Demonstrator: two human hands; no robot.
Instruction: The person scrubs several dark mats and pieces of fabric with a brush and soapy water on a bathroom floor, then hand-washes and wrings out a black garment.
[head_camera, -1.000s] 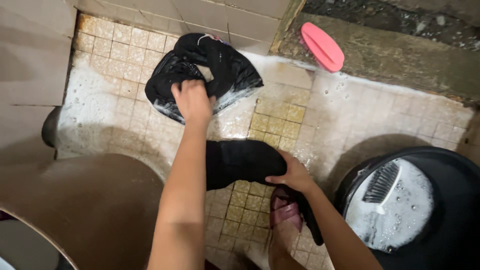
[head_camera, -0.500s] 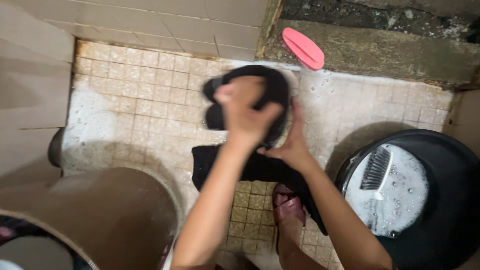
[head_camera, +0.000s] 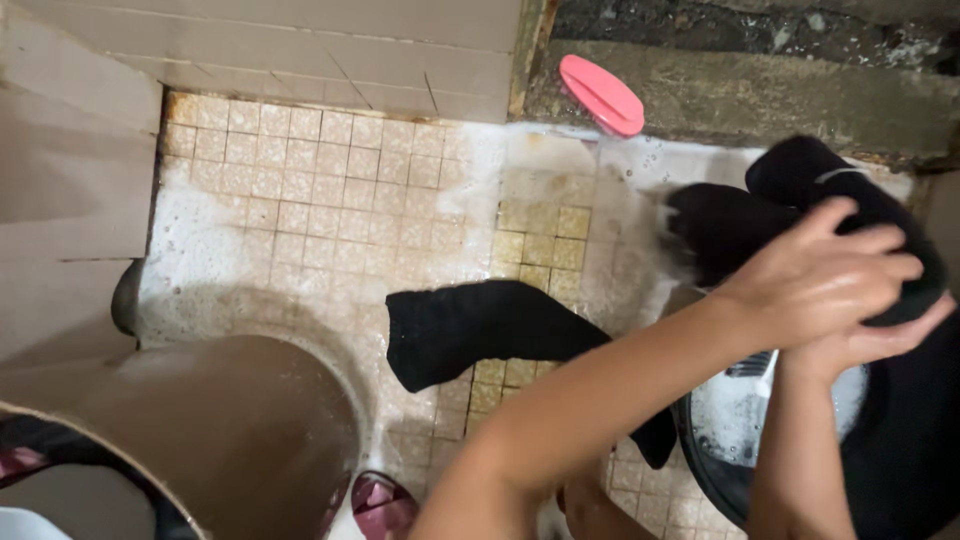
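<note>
Both forearms are bare to the frame's edge; no sleeve shows. The left hand (head_camera: 815, 285) is wet and glistening, without rings or wristband. The right hand (head_camera: 865, 340) is likewise unadorned. A glossy maroon sandal (head_camera: 380, 505) shows at the lower edge.

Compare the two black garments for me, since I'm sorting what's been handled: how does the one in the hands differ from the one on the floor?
The black garment in the hands is lifted and bunched, gripped by the left hand and right hand above the soapy black basin. The black garment on the floor lies spread flat on the wet tiled floor, untouched by either hand. Both are dark cloth and look wet.
</note>
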